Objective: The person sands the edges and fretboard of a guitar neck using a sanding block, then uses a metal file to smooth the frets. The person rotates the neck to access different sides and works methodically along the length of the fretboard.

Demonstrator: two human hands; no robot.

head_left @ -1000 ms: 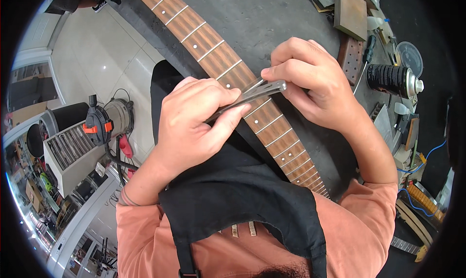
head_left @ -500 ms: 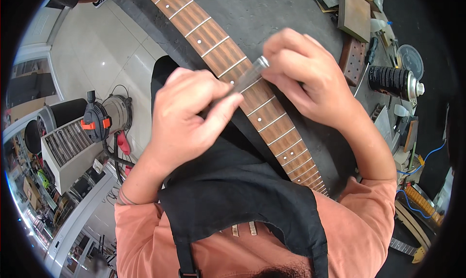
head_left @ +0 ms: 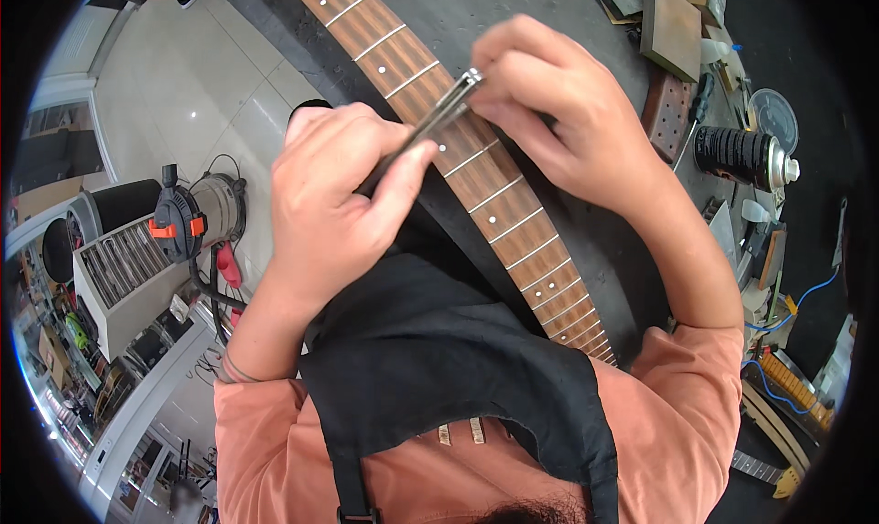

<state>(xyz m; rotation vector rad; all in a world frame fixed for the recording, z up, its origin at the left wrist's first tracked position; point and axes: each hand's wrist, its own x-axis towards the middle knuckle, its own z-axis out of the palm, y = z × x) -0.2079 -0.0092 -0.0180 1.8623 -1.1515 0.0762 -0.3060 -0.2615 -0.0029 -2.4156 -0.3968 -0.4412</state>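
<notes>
A guitar neck (head_left: 495, 194) with a brown wooden fretboard, metal frets and white dot inlays lies diagonally from the far left to the near right. Above it, a narrow metal file (head_left: 446, 109) with a shiny far end slants across the strip, slightly blurred. My left hand (head_left: 343, 194) is closed, its thumb and forefinger pinching the near end of this tool. Curled fingers of my right hand (head_left: 549, 108), partly smeared by motion, close at the far end. Whether the file touches a fret I cannot tell.
The neck lies over a dark grey bench (head_left: 494, 21). To the right stand a black spray can (head_left: 740, 155), a drilled reddish-brown block (head_left: 666, 112), a flat block (head_left: 671, 30) and a clear round lid (head_left: 774, 119). A vacuum cleaner (head_left: 206, 213) is on the tiled floor at left.
Both hands and the file have shifted a little to the left and away from me along the neck. The file's far end has moved farther up and left.
</notes>
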